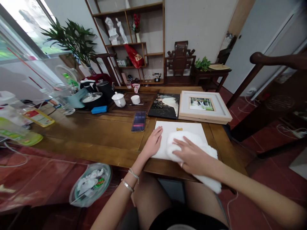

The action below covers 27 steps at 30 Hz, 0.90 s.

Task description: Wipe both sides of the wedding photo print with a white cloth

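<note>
Pressing a white cloth (pixel 192 145) flat-palmed with the right hand (pixel 189 156) onto the white board (pixel 168 127) at the counter (pixel 96 134) edge, left hand (pixel 153 142) open to steady it, the wiping looks midway, far corners untouched.

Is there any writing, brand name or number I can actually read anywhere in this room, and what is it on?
Nothing reads clearly.
Red bag on the shelf: a gold mark, too small to read.
Block calendar: digits, too small to be sure of.
Yellow packet at left: print too blurred.
Phone: screen blurred out.
The white board under the left hand and right hand: no text.
</note>
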Motion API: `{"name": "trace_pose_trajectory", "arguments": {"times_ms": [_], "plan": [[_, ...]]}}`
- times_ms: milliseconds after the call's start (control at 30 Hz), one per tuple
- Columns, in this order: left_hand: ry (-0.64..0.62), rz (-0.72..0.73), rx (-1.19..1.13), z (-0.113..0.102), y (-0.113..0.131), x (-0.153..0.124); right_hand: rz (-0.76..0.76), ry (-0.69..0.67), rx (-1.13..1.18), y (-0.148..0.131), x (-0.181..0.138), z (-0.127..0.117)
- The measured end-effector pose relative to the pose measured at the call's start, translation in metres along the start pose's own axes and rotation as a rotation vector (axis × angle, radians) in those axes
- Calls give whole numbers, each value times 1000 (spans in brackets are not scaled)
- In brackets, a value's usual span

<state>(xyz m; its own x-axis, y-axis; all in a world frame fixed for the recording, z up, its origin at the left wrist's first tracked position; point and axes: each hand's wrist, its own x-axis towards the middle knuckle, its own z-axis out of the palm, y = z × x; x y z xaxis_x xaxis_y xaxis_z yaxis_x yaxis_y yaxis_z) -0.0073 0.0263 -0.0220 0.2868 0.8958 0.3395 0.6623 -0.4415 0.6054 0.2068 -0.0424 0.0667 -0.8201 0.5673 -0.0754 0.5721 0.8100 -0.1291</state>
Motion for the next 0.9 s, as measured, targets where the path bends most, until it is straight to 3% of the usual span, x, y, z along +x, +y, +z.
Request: {"name": "trace_pose_trajectory", "arguments": {"times_ms": [167,300,433,533,700,900], "plan": [[12,6,-17,0,-1,0,203,63,-77,35,48,-1],[-16,26,-34,-2,-4,-1,233,90,-133,17,68,8],[-15,25,-31,-2,-4,0,77,62,-104,-21,40,14],[2,6,-11,0,-2,0,5,10,-12,-31,9,11],[5,-1,-11,1,-1,0,127,-10,96,7,-9,1],[-18,-13,-6,-1,1,0,279,99,31,68,22,3]]}}
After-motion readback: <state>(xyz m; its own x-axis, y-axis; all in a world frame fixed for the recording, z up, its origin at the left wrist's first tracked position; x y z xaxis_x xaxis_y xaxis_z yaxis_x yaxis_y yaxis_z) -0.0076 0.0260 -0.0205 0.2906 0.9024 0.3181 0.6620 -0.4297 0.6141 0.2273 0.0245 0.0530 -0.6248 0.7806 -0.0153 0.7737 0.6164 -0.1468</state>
